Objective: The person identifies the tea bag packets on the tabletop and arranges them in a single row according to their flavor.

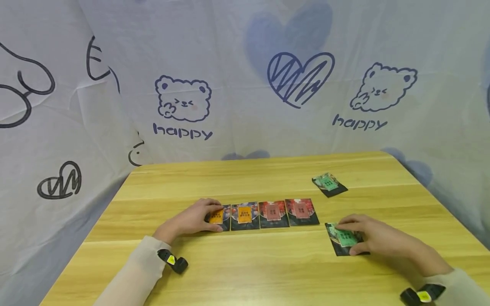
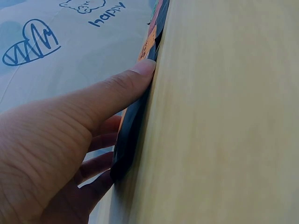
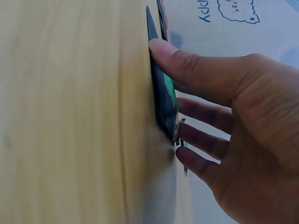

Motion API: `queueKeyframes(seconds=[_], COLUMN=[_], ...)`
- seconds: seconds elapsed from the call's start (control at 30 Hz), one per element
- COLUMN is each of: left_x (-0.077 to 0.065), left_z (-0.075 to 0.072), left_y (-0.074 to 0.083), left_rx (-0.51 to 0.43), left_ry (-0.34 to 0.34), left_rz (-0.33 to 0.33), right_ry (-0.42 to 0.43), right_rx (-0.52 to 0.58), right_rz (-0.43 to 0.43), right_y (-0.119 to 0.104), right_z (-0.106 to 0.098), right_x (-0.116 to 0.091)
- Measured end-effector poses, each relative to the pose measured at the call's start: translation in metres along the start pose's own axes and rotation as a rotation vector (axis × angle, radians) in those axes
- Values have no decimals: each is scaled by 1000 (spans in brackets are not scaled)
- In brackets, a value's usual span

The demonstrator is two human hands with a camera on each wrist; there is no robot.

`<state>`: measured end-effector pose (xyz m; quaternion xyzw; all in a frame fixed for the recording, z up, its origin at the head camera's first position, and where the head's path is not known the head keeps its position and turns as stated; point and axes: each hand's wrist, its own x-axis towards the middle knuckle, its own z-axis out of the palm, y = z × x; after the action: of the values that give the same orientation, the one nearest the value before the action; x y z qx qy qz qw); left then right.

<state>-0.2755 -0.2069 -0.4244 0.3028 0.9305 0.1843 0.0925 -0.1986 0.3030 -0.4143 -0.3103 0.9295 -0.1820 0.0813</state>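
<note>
Four flat packets form a row on the table. My left hand [image 1: 193, 216] holds the leftmost, orange-labelled packet [image 1: 217, 216] by its edges, covering its left part; in the left wrist view the thumb lies on the near edge of this dark packet [image 2: 133, 133]. Beside it lie a second orange-labelled packet [image 1: 245, 214] and two red-labelled packets [image 1: 273, 212]. Right of the row, my right hand [image 1: 379, 238] grips a green-labelled packet [image 1: 346, 239] between thumb and fingers. In the right wrist view this packet [image 3: 162, 95] stands slightly tilted, one corner raised.
Another green-labelled packet [image 1: 329, 184] lies askew farther back on the right of the wooden table [image 1: 245, 272]. A pale cloth [image 1: 237, 97] with drawn bears and hearts hangs behind the table's far edge. Black bands with small devices [image 1: 174, 260] sit on both wrists.
</note>
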Motion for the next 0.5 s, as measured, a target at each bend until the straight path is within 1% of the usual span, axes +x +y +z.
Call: queueKeyframes(seconds=[0.27,0.5], left_x=[-1,1], left_z=[2,4], left_y=[-1,-3], left_rx=[-5,-5], left_ry=[7,9], left_rz=[-5,2], right_ry=[-12,-28], right_rx=[21,21], right_rz=[18,41], right_y=[8,12], right_z=[-1,-6], right_x=[3,12])
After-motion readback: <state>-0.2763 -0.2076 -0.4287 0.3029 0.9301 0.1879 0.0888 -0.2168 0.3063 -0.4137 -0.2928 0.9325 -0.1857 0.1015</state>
